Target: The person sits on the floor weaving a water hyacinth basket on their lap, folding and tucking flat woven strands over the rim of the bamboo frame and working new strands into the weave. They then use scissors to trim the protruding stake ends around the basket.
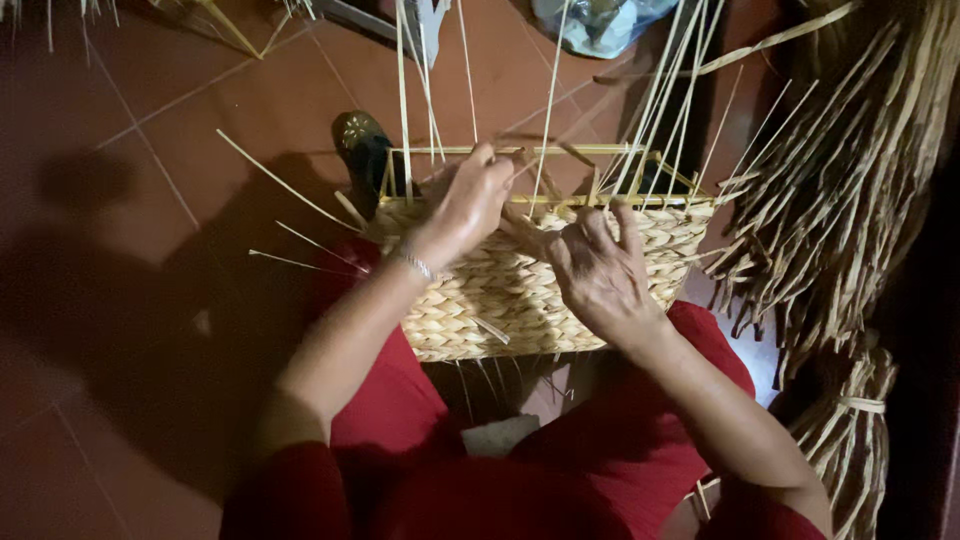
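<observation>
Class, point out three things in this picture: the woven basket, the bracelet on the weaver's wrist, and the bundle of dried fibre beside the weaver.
woven basket (505, 300): head view, on its braided side wall.
bracelet (416, 265): head view, on the band at the left wrist.
bundle of dried fibre (850, 170): head view, on the strands at mid-bundle.

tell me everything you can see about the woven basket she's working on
The woven basket is half made, a boxy shape of pale straw-coloured plaited fibre in thick horizontal rows. Its top is unfinished: a yellow frame shows above the weave, and thin loose strands stick up and out from the rim. It rests tilted on the person's lap, against red clothing, over a red tiled floor. The left hand pinches fibre at the upper edge; the right hand lies spread on the woven side.
</observation>
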{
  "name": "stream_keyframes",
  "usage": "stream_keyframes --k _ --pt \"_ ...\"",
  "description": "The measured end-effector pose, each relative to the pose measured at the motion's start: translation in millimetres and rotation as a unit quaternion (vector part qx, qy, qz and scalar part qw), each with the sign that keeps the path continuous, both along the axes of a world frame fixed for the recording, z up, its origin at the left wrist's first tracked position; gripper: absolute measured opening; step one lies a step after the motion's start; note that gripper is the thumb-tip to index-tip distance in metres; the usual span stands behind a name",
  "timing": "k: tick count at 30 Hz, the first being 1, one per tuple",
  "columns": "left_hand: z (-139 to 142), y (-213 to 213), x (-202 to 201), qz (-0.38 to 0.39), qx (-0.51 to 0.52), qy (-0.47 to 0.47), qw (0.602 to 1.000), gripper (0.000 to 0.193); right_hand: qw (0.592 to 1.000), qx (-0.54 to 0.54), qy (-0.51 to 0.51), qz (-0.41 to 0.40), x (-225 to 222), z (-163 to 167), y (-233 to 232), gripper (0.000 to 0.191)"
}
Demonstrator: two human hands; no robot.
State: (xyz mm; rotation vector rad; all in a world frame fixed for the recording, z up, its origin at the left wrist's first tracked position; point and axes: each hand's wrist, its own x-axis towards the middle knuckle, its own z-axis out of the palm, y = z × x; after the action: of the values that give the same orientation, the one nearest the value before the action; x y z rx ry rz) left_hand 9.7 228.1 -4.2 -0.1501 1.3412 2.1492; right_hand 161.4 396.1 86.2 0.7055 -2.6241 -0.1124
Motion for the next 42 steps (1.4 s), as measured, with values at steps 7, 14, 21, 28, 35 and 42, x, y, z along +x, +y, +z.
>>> stream_keyframes --k 7,14,21,28,35,42 --pt "69 -17 -34 -0.323 -0.421 0.277 0.801 0.015 0.989 -0.037 -0.143 0.011 4 -3 -3 0.029" --pt "84 -18 -36 -0.308 -0.414 0.265 0.815 0.016 0.99 0.056 -0.053 -0.118 43 -14 71 0.009" --pt "95 -63 -27 -0.062 -0.183 0.358 0.913 0.012 0.97 -0.114 -0.082 -0.199 32 -50 134 0.024" --pt "70 -129 22 0.043 -0.208 0.432 0.877 0.017 0.966 -0.036 0.043 -0.253 47 -30 148 0.024" --pt "18 -64 38 -0.06 -0.318 0.504 0.801 0.043 0.954 -0.186 -0.021 -0.236 33 -45 163 0.021" --pt "19 -37 30 -0.048 -0.377 0.472 0.795 0.063 0.934 -0.198 0.008 -0.298 65 -55 205 0.026"
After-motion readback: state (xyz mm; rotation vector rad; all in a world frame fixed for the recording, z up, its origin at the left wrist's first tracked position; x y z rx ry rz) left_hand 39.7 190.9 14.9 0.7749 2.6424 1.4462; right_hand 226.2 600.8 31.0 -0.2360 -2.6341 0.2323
